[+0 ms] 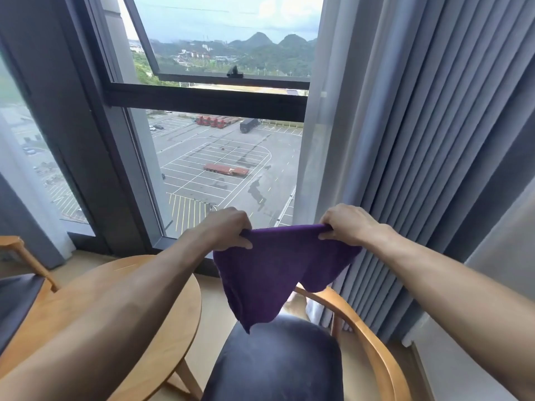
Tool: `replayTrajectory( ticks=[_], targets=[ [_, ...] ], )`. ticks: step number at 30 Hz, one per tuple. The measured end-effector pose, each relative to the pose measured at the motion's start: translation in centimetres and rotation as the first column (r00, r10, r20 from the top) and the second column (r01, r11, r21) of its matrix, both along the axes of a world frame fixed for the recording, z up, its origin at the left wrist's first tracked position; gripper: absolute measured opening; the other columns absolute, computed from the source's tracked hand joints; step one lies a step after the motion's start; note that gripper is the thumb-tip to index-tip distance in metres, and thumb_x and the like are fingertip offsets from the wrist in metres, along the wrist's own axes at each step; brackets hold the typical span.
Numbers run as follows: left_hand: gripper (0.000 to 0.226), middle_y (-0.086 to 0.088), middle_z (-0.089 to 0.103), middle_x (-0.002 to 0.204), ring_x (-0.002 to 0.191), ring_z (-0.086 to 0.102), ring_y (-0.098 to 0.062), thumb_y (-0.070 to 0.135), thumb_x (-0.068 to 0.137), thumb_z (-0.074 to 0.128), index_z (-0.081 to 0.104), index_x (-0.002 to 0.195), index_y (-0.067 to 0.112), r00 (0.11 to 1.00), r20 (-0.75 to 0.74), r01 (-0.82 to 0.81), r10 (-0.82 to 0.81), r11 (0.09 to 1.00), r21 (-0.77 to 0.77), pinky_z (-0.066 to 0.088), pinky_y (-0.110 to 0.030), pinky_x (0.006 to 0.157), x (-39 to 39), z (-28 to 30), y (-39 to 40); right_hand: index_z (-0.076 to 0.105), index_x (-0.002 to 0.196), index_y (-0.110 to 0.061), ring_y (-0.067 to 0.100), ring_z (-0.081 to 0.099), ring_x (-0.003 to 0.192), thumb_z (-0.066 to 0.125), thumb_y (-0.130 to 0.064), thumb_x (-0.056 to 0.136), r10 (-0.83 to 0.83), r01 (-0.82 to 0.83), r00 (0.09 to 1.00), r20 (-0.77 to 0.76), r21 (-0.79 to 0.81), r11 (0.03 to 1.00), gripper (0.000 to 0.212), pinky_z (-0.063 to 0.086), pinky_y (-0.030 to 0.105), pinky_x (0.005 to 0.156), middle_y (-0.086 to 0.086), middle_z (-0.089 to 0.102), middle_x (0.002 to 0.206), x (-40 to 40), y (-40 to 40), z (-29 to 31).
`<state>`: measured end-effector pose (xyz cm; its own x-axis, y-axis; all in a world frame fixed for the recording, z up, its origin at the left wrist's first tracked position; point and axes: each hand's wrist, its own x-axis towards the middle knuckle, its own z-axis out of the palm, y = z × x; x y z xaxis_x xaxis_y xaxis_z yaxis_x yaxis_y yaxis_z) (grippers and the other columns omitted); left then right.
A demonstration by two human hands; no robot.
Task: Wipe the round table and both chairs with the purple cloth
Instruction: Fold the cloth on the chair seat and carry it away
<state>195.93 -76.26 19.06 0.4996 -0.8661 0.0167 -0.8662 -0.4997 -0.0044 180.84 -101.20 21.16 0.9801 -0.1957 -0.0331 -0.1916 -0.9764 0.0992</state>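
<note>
The purple cloth (278, 270) hangs spread in the air, pinched at its top corners by my left hand (228, 227) and my right hand (347, 224). It dangles above a wooden chair with a dark cushioned seat (278, 363) and a curved wooden back rail (373, 348). The round wooden table (170, 319) stands to the left, partly hidden by my left forearm. A second wooden chair with a dark cushion (17, 296) shows at the far left edge.
A tall window (220, 157) with a dark frame is straight ahead, its upper pane tilted open. Grey pleated curtains (434, 140) hang at the right, close behind the near chair. A light wooden floor (214, 314) runs between table and chair.
</note>
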Motion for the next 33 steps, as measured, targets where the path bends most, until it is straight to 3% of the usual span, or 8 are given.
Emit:
replayTrajectory(
  ticks=[4, 7, 11, 15, 20, 24, 29, 33],
  targets=[
    [0.037, 0.003, 0.05, 0.067, 0.078, 0.053, -0.024, 0.046, 0.084, 0.071, 0.049, 0.066, 0.021, 0.997, 0.077, -0.033, 0.027, 0.997, 0.068, 0.034, -0.03, 0.058, 1.1, -1.9, -0.5, 0.072, 0.099, -0.018, 0.025, 0.062, 0.089, 0.064, -0.033, 0.092, -0.036, 0.04, 0.998, -0.056, 0.066, 0.997, 0.017, 0.052, 0.037, 0.077, 0.002, 0.065, 0.095, 0.2, -0.8, -2.3],
    [0.036, -0.001, 0.052, 0.077, 0.088, 0.062, -0.029, 0.05, 0.086, 0.069, 0.051, 0.071, 0.023, 0.994, 0.079, -0.075, 0.07, 0.996, 0.057, 0.034, -0.031, 0.062, 1.8, -4.5, -1.5, 0.071, 0.099, -0.013, 0.026, 0.063, 0.093, 0.064, -0.028, 0.093, -0.052, 0.061, 0.995, -0.09, 0.102, 0.993, 0.017, 0.047, 0.034, 0.076, 0.001, 0.059, 0.093, 0.6, -1.8, -5.1],
    [0.04, -0.005, 0.066, 0.091, 0.087, 0.066, -0.029, 0.058, 0.087, 0.064, 0.066, 0.085, 0.019, 0.99, 0.084, -0.118, 0.113, 0.992, 0.051, 0.041, -0.031, 0.066, 3.3, -9.4, -2.7, 0.071, 0.096, -0.015, 0.027, 0.064, 0.09, 0.064, -0.029, 0.094, -0.103, 0.112, 0.992, -0.071, 0.13, 0.985, 0.016, 0.051, 0.038, 0.078, 0.003, 0.062, 0.094, 1.2, -3.0, -9.7],
    [0.045, -0.003, 0.065, 0.087, 0.086, 0.065, -0.027, 0.065, 0.088, 0.058, 0.052, 0.075, 0.022, 0.99, 0.082, -0.116, 0.116, 0.993, -0.001, 0.044, -0.032, 0.065, 4.9, -12.7, -3.4, 0.07, 0.091, -0.016, 0.028, 0.064, 0.086, 0.059, -0.031, 0.097, -0.115, 0.117, 0.993, -0.023, 0.129, 0.985, 0.02, 0.044, 0.035, 0.069, -0.001, 0.054, 0.085, 1.6, -3.6, -13.2],
    [0.048, 0.007, 0.051, 0.084, 0.087, 0.061, -0.022, 0.064, 0.091, 0.053, 0.062, 0.079, 0.018, 0.996, 0.092, -0.005, 0.012, 0.997, -0.075, 0.034, -0.03, 0.061, 6.0, -12.7, -3.3, 0.069, 0.093, -0.019, 0.027, 0.06, 0.085, 0.061, -0.031, 0.096, -0.089, 0.072, 0.992, 0.094, 0.171, 0.983, 0.015, 0.049, 0.037, 0.075, -0.004, 0.048, 0.086, 1.3, -3.8, -13.2],
    [0.049, 0.007, 0.059, 0.082, 0.081, 0.062, -0.02, 0.065, 0.091, 0.052, 0.065, 0.081, 0.019, 0.99, 0.085, 0.113, -0.108, 0.992, -0.055, 0.048, -0.032, 0.062, 5.6, -14.3, -1.9, 0.066, 0.093, -0.021, 0.02, 0.059, 0.085, 0.066, -0.025, 0.091, -0.027, 0.012, 0.998, 0.056, 0.256, 0.966, 0.005, 0.05, 0.038, 0.076, -0.007, 0.051, 0.087, -0.3, -2.8, -14.6],
    [0.042, 0.007, 0.067, 0.093, 0.088, 0.065, -0.019, 0.063, 0.091, 0.052, 0.069, 0.094, 0.024, 0.98, 0.036, 0.192, -0.193, 0.981, 0.043, 0.052, -0.034, 0.071, 3.3, -24.0, 0.2, 0.051, 0.088, -0.025, 0.021, 0.059, 0.084, 0.069, -0.018, 0.084, -0.028, 0.048, 0.997, -0.066, 0.331, 0.943, 0.02, 0.051, 0.038, 0.074, -0.008, 0.052, 0.089, -2.8, -1.3, -24.5],
    [0.033, 0.004, 0.071, 0.086, 0.083, 0.069, -0.022, 0.055, 0.084, 0.068, 0.065, 0.083, 0.022, 0.953, -0.086, 0.299, -0.29, 0.946, 0.125, 0.051, -0.033, 0.068, -1.0, -35.1, 3.3, 0.043, 0.085, -0.028, 0.02, 0.06, 0.086, 0.068, -0.017, 0.083, -0.003, 0.082, 0.975, -0.223, 0.347, 0.934, 0.027, 0.051, 0.038, 0.072, -0.009, 0.052, 0.093, -6.0, 0.9, -35.9]
  ],
)
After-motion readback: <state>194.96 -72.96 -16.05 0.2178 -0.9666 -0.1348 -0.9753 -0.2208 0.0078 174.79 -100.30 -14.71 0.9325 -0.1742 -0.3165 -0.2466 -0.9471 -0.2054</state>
